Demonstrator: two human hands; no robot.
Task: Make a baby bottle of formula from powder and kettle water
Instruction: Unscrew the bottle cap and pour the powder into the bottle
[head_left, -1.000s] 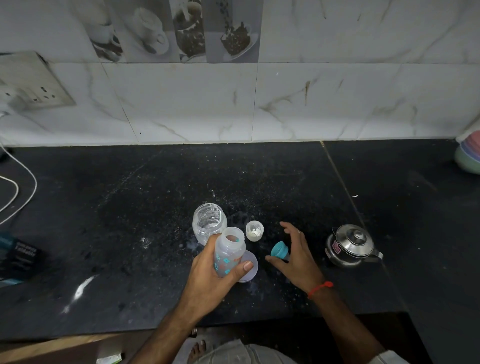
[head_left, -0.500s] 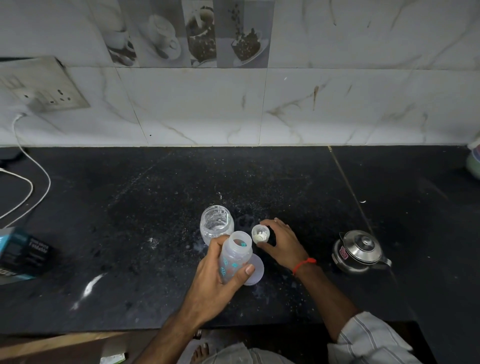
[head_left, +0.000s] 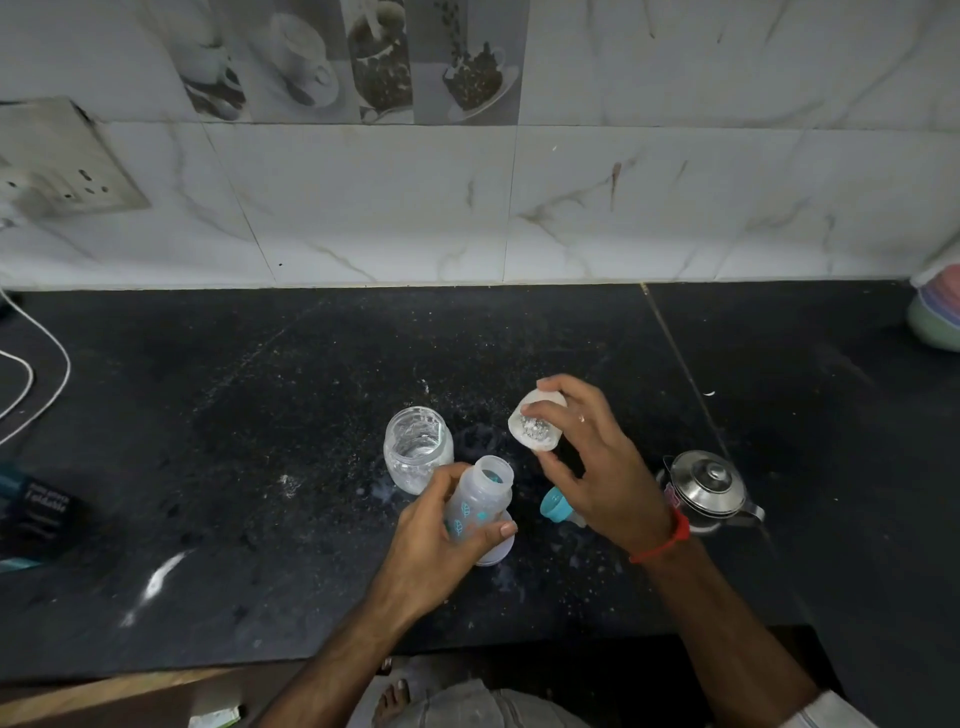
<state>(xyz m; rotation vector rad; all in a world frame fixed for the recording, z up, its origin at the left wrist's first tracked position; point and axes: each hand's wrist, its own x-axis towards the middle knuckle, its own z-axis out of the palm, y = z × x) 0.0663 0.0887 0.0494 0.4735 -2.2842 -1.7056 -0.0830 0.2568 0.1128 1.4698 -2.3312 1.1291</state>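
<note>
My left hand (head_left: 431, 545) grips the open baby bottle (head_left: 480, 501), clear plastic with teal leaf prints, tilted toward the right. My right hand (head_left: 597, 467) holds a small white cup of formula powder (head_left: 535, 428) up off the counter, tipped with its mouth facing the bottle's neck. The cup sits a little above and right of the bottle opening, not touching it. A teal bottle ring (head_left: 551, 505) lies on the counter under my right palm. The small steel kettle (head_left: 706, 488) stands to the right with its lid on.
A clear glass jar (head_left: 417, 448) stands just behind the bottle. A round white lid (head_left: 498, 548) lies under the bottle. A dark box (head_left: 36, 512) and white cable (head_left: 52, 384) are at far left, stacked bowls (head_left: 940, 317) at far right. Spilled powder specks dot the black counter (head_left: 260, 415).
My right hand left the teal ring, took the powder cup off the counter and lifted and tipped it toward the bottle. The left hand kept holding the bottle.
</note>
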